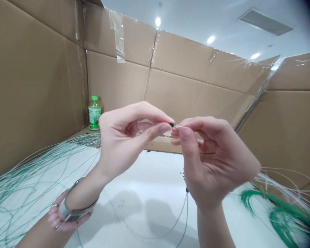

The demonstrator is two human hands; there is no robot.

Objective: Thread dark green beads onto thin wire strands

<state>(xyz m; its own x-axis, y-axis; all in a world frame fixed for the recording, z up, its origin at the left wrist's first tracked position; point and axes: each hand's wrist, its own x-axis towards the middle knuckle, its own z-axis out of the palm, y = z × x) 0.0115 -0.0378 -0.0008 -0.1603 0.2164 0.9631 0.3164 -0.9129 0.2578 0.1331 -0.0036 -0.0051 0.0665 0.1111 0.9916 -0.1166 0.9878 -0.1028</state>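
On the white counter (150, 175) lie many loose green and white wires (279, 206). Above it, the left hand (126, 141) and the right hand (214, 162) are both closed in a pinch on one thin wire (175, 127), which has a dark tip, between their fingertips.

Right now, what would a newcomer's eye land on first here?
The bare left hand and right hand at centre come first, pinching a small dark-green wire end between them. Loose thin green wires sprawl across the white table at lower left, with a denser green wire bundle at lower right. Behind, a green-capped plastic bottle stands against the cardboard walls.
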